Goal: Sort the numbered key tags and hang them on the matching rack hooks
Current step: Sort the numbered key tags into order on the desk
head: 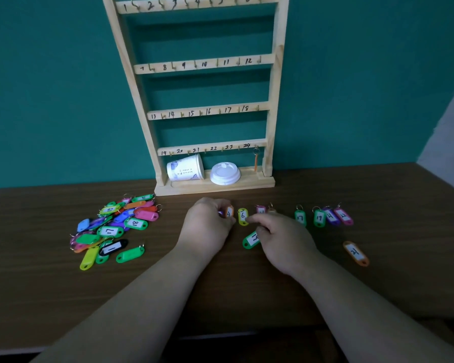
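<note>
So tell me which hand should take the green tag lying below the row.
Right. The right hand covers one end of the green tag, while the left hand pinches the orange 4 tag farther left.

One wide-angle camera, worn on the person's head, faces forward and down across the table toward the wall. Range is close: both forearms enter from 6 o'clock. The rack stands at 12 o'clock, its top rail at the frame edge.

Left grip, right grip bare; forearms bare to frame edge.
</note>
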